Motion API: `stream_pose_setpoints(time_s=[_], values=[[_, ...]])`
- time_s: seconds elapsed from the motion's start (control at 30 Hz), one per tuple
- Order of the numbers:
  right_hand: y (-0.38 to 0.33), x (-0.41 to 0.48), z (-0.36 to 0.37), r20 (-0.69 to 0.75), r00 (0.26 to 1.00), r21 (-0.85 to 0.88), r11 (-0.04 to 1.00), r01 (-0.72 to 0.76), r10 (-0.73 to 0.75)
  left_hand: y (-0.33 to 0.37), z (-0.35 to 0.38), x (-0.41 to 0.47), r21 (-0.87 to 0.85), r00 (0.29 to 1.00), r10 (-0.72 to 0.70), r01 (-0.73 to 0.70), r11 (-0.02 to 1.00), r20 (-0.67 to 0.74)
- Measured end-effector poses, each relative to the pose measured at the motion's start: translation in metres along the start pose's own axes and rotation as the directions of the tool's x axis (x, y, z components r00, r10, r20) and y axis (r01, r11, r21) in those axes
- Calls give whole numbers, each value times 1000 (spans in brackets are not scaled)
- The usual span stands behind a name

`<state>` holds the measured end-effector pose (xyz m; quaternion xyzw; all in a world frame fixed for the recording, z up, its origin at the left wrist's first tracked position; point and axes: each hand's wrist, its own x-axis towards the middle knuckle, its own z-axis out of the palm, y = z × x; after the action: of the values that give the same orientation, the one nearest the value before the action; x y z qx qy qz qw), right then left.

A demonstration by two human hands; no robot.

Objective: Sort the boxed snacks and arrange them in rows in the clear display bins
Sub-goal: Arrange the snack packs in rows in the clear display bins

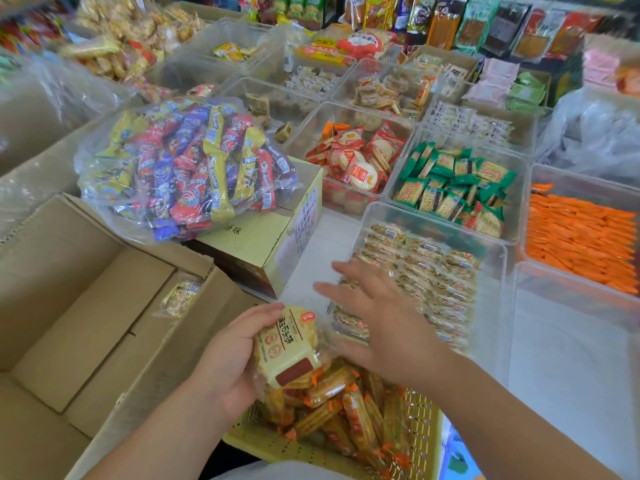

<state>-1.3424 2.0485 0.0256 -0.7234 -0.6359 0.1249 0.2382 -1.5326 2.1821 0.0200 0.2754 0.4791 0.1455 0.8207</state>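
Note:
My left hand point(228, 358) grips a small stack of clear-wrapped yellow cracker packs point(287, 344) above a yellow perforated basket point(420, 420). My right hand point(377, 317) hovers with fingers spread, just right of the packs and over the near end of a clear display bin point(498, 258). That bin holds rows of the same cracker packs point(426, 268). One more such pack point(180, 296) lies in the open cardboard box point(86, 299) at the left.
The yellow basket holds orange-wrapped stick snacks point(346, 410). A big clear bag of mixed snack bars point(187, 168) lies on a closed carton point(273, 237). Clear bins of red point(356, 161), green point(453, 188) and orange point(581, 237) packs fill the table beyond.

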Motion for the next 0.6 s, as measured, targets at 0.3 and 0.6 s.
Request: stream_pose_setpoints(time_s=[0.3, 0.6], values=[[11, -39, -8, -244, 970, 110, 994, 6, 21, -4, 56, 27, 161, 997, 78, -80, 984, 15], [78, -36, -22, -406, 676, 388, 786, -482, 615, -19, 46, 96, 975, 965, 152, -219, 32, 211]])
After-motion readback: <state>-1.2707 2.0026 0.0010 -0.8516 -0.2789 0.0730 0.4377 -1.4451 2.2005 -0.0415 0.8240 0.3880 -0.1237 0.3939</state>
